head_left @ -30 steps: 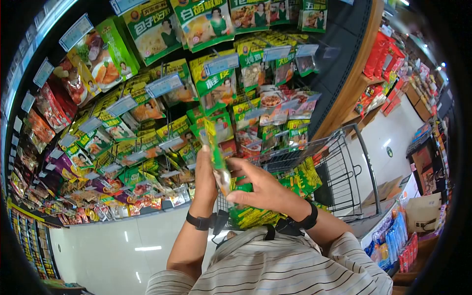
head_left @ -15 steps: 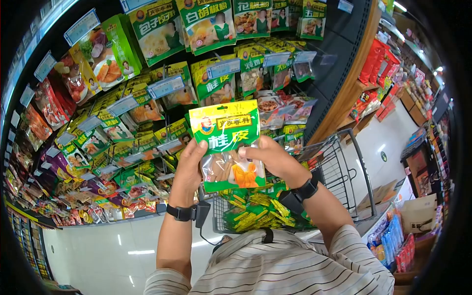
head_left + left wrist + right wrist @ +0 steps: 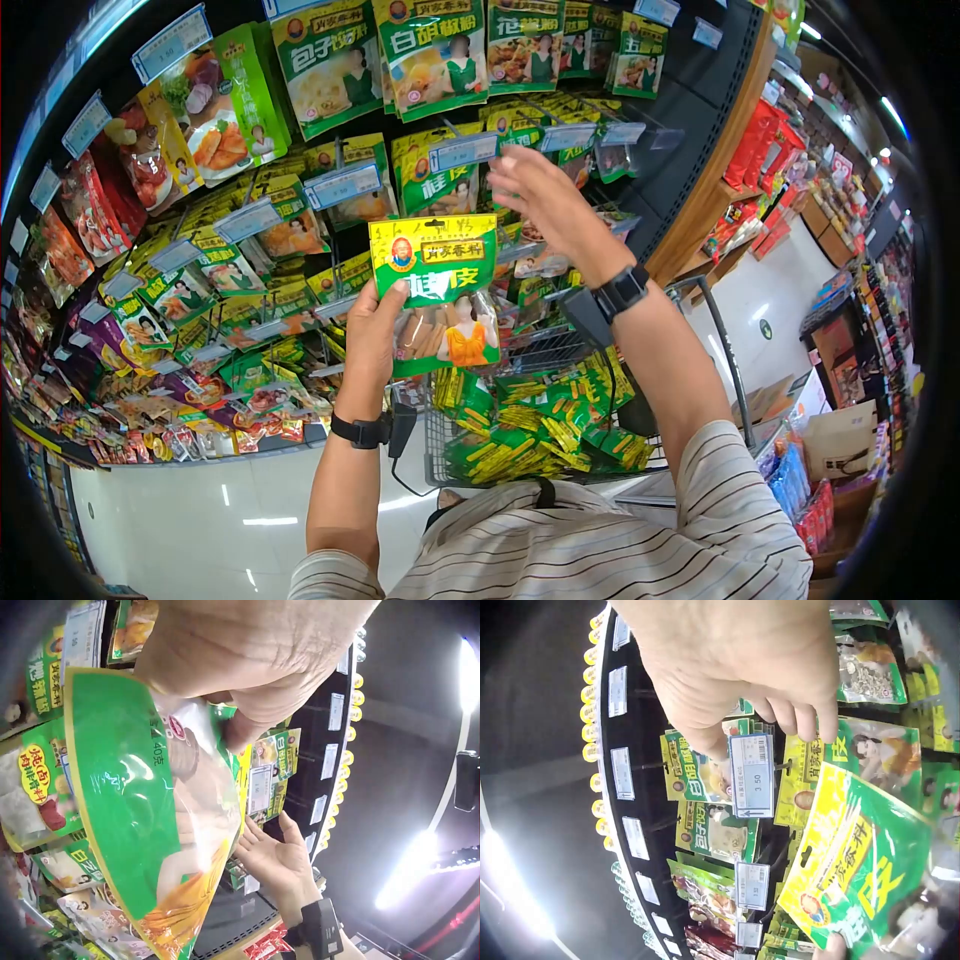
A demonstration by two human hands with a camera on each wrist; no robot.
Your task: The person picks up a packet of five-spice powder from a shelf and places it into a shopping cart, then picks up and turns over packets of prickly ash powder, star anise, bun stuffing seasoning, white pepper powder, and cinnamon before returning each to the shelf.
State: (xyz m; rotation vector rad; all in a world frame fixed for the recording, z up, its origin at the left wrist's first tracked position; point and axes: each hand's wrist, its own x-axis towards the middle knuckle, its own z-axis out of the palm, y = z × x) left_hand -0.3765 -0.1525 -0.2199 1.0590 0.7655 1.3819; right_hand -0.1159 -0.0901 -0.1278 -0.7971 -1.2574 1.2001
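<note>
My left hand (image 3: 370, 340) grips a green and yellow packet of cinnamon bark (image 3: 448, 322) by its left edge, thumb on the front. The packet stands upright, facing me, with brown bark pieces behind its clear window. My right hand (image 3: 552, 212) is off this packet and raised toward the rack, fingers extended and holding nothing. Close to its fingertips is a blue-edged price tag (image 3: 751, 776), with matching cinnamon packets (image 3: 432, 190) hanging behind. In the left wrist view the right hand (image 3: 274, 862) shows its palm, fingers apart.
Below my hands stands a wire shopping cart (image 3: 736, 385) holding many green and yellow packets (image 3: 535, 425). Rows of hanging seasoning packets (image 3: 430, 60) fill the dark rack ahead. A wooden shelf end (image 3: 715, 150) borders it on the right. Pale floor (image 3: 240, 500) lies at lower left.
The packet has turned from edge-on to facing me, first between both hands. Then my right hand let go and rose toward the rack, while my left keeps the packet.
</note>
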